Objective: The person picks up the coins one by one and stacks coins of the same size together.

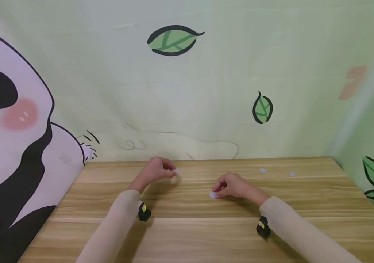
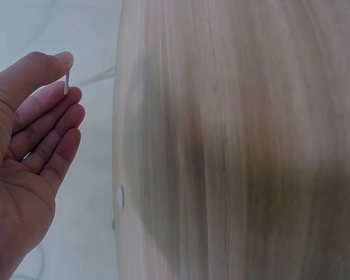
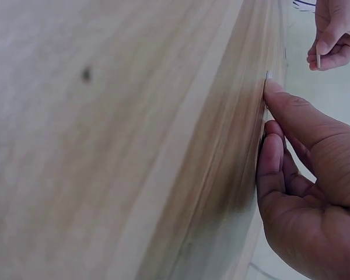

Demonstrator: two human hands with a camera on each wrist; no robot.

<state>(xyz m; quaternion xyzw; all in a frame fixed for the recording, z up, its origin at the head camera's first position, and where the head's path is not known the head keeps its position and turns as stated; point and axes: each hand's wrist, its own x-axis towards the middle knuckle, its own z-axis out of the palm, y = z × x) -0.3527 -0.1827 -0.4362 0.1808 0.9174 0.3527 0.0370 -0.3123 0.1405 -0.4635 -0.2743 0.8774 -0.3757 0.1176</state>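
Here your left hand (image 1: 155, 171) hovers just above the table (image 1: 187, 233), near its far edge, and pinches a small white disc (image 1: 175, 171) between thumb and forefinger; the left wrist view shows that disc (image 2: 66, 85) edge-on, clamped at the very tips, with the other fingers (image 2: 58, 131) lying loosely straight below it and touching nothing. Your right hand (image 1: 234, 185) sits lower and a little nearer to you, its fingers curled down onto a second disc (image 1: 212, 194) that lies flat on the wood; the fingertips press on it, and in the right wrist view only a sliver of that disc (image 3: 269, 74) shows at the tip of your forefinger (image 3: 291, 114), so you cannot tell whether it is truly pinched or merely touched from above. The two hands are near each other but apart, the left one farther from you. Two more discs lie flat toward the far right of the table, one (image 1: 262, 170) just left of the other (image 1: 292, 174), both well apart from your right hand. Both forearms wear pale sleeves (image 1: 118, 223), and a small black camera (image 1: 144, 212) hangs under each wrist. Behind the table stands a pale green backdrop (image 1: 206, 91) printed with leaves and a panda.
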